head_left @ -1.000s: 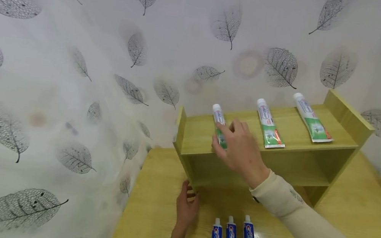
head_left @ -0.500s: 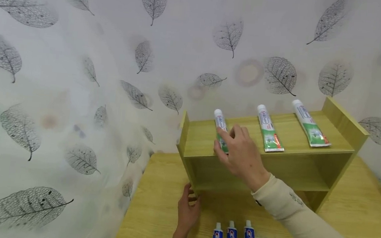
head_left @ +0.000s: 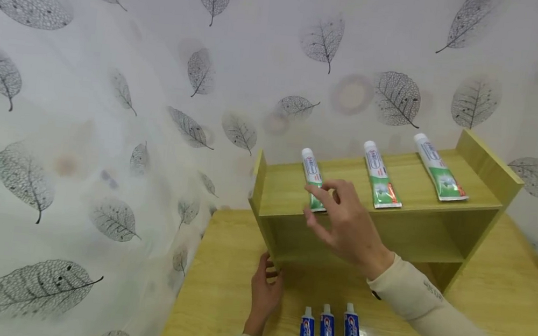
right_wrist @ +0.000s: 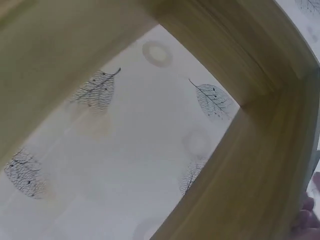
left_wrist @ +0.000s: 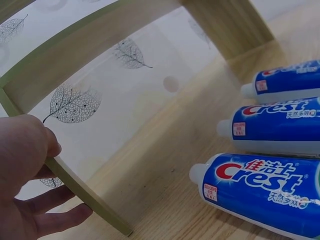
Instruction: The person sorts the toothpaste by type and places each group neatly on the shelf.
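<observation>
Head view shows the right hand (head_left: 348, 227) with loose spread fingers, touching the green toothpaste tube (head_left: 313, 179) near the shelf's (head_left: 440, 206) front edge. A careless nudge may push it off. The left hand (head_left: 264, 292), relaxed, steadies the shelf's bottom corner.

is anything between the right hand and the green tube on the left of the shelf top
Nothing visible. The right hand hovers open at the front edge of the shelf, its fingertips right by the lower end of the green tube; whether they touch it cannot be told.
</observation>
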`<action>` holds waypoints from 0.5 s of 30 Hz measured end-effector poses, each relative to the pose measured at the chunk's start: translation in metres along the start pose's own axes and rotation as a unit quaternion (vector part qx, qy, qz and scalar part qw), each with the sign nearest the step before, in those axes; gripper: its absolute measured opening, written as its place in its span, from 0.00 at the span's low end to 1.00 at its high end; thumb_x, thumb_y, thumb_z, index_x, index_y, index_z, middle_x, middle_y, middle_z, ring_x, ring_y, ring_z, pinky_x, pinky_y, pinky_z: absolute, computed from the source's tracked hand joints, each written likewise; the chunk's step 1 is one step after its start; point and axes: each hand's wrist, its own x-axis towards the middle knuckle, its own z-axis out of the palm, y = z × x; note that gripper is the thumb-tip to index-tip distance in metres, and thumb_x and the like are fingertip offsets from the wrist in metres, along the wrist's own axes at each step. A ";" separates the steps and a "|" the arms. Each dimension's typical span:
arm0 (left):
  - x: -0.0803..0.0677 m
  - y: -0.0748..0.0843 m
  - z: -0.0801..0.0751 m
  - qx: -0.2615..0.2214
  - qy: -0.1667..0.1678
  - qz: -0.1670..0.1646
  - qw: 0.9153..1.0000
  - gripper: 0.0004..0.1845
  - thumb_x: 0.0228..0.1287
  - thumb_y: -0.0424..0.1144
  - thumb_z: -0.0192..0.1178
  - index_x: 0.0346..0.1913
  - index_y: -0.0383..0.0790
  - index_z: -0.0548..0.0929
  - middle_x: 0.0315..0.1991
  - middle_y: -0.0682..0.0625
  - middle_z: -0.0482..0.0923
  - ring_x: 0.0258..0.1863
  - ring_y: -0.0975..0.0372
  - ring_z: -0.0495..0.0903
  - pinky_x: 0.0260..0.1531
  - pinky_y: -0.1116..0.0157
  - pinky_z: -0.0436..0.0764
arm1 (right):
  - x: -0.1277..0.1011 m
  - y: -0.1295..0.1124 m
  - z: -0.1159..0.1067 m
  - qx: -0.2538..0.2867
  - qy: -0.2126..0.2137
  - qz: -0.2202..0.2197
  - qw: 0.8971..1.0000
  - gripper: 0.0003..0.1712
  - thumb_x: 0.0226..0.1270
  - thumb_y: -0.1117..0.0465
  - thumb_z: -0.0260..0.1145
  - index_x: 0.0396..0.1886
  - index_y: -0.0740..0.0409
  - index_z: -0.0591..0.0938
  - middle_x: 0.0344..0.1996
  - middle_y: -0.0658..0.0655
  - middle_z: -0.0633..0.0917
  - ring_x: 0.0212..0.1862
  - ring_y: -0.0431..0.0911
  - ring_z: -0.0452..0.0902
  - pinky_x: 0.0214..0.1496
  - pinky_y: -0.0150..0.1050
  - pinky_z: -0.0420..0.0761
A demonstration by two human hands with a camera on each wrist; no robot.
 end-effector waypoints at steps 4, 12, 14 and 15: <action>-0.001 0.000 0.000 0.003 0.003 0.002 1.000 0.27 0.75 0.31 0.66 0.73 0.47 0.76 0.50 0.38 0.87 0.41 0.48 0.92 0.37 0.63 0.92 | -0.025 -0.005 -0.002 0.000 0.042 -0.073 0.996 0.21 0.84 0.55 0.56 0.56 0.64 0.87 0.42 0.63 0.81 0.39 0.49 0.72 0.34 0.38 0.77; -0.001 -0.001 0.000 0.000 0.002 0.008 1.000 0.28 0.76 0.30 0.66 0.74 0.49 0.76 0.51 0.40 0.87 0.42 0.49 0.92 0.36 0.65 0.91 | -0.091 -0.016 0.005 0.032 0.009 -0.090 0.995 0.18 0.82 0.58 0.55 0.45 0.60 0.90 0.38 0.55 0.85 0.37 0.43 0.76 0.37 0.30 0.80; 0.000 -0.001 0.000 -0.003 0.002 0.005 1.000 0.28 0.76 0.30 0.66 0.74 0.51 0.76 0.52 0.42 0.87 0.43 0.50 0.92 0.37 0.66 0.90 | -0.112 -0.021 0.008 0.049 -0.012 -0.064 0.997 0.19 0.83 0.56 0.54 0.46 0.59 0.90 0.38 0.52 0.85 0.38 0.41 0.77 0.39 0.28 0.80; 0.000 -0.002 0.000 -0.005 0.003 0.003 1.000 0.28 0.76 0.31 0.67 0.74 0.51 0.76 0.52 0.42 0.87 0.43 0.51 0.92 0.37 0.66 0.90 | -0.122 -0.024 0.010 0.058 -0.022 -0.050 0.997 0.20 0.84 0.55 0.53 0.46 0.58 0.90 0.38 0.51 0.85 0.38 0.40 0.77 0.39 0.27 0.80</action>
